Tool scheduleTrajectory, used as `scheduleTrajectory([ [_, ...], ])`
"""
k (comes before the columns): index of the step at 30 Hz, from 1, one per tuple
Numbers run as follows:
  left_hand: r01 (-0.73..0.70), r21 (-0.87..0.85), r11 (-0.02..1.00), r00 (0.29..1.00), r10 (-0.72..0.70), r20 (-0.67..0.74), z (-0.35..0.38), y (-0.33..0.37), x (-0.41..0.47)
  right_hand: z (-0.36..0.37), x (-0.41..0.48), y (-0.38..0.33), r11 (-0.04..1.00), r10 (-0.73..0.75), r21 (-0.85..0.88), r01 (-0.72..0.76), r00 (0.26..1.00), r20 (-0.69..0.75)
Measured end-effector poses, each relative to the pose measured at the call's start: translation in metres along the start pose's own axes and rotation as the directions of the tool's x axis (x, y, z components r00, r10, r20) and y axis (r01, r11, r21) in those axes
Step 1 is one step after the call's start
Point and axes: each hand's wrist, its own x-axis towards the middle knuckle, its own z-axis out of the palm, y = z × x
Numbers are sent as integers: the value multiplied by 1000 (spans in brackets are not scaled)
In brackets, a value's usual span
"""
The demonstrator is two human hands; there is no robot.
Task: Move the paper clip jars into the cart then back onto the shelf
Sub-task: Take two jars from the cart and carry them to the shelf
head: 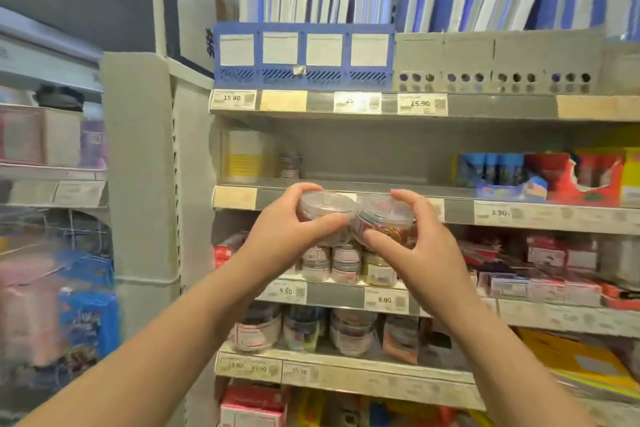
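Holding two jars up before the shelf (460, 211), your left grip (277, 230) curls round the clear-lidded left jar (323, 206) — fingers over the top, thumb beneath. It touches the right jar (382, 218), full of coloured clips, which your right grip (417, 246) clasps the same way — more jars (346, 263) stand on the shelf below.
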Motion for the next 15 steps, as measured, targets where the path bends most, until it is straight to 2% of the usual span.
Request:
scheduleTrajectory([
  [6, -27, 149, 988, 990, 47, -134, -9, -35, 86, 30, 98, 31, 993, -84, -71, 92, 989, 120],
  [12, -15, 335, 942, 983, 76, -169, -32, -56, 155, 58, 189, 43, 973, -139, -138, 184, 948, 285],
  [15, 16, 393, 919, 979, 65, -191, -47, -64, 177, 72, 225, 39, 961, -112, -196, 194, 924, 365],
])
